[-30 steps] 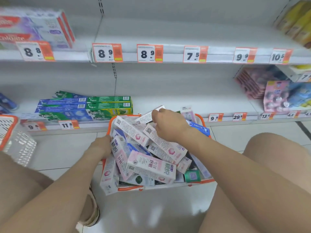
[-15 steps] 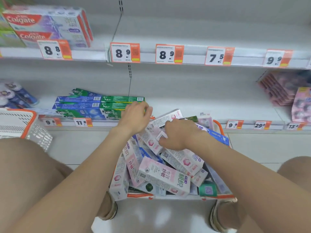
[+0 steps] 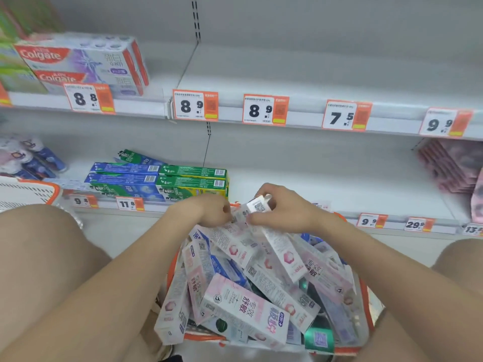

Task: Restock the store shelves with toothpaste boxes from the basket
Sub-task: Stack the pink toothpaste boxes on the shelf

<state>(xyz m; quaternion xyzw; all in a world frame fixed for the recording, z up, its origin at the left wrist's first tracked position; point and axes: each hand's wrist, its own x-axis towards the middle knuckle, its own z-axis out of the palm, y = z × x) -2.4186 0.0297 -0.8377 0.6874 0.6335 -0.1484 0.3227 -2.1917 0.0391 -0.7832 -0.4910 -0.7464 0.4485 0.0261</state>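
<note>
Early days here! The basket (image 3: pixel 201 336) sits on the floor, near, heaped with pink-and-white boxes (image 3: pixel 248 304) lying every which way, a few blue and green ones buried underneath. The right hand (image 3: pixel 282 212) is clamped round the end of one box (image 3: pixel 258 205), lifting it at the basket's far edge. The left hand (image 3: pixel 206 211) is curled against the box ends beside it; whether it has one, I cannot tell. Beyond, the lower shelf (image 3: pixel 326 189) holds only a green-and-blue stack (image 3: pixel 167 178) on the left. Colgate packs (image 3: pixel 86 66) sit top left. Nearly everything looks left to place. A second basket (image 3: pixel 26 190) peeks in, far left.
</note>
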